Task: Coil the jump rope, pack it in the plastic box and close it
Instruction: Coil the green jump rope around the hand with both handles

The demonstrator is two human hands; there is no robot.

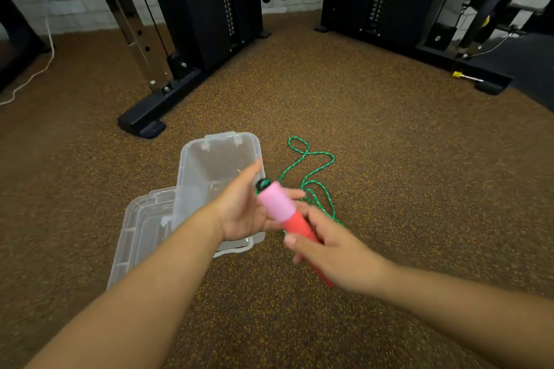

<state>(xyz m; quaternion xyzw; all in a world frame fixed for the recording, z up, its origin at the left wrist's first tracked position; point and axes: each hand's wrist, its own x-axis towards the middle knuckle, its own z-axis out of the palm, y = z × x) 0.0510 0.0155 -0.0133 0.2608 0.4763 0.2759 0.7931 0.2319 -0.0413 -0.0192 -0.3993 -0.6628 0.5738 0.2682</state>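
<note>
A pink and red foam jump rope handle [280, 210] is held above the floor, tilted with its pink end away from me. My right hand [332, 252] grips its red part. My left hand [245, 207] lies palm up under the pink part, fingers spread and touching it. The green braided rope [311, 171] runs from the handle's far end and lies in loose loops on the floor, right of the clear plastic box [209, 159]. The box stands open and looks empty. Its clear lid [141, 228] lies on the floor at its near left.
Brown speckled rubber floor [359, 129] all around. Black gym machine frames stand behind: one base foot [147, 120] just beyond the box, another machine [404, 9] at the back right. A white cord [36, 72] trails at far left.
</note>
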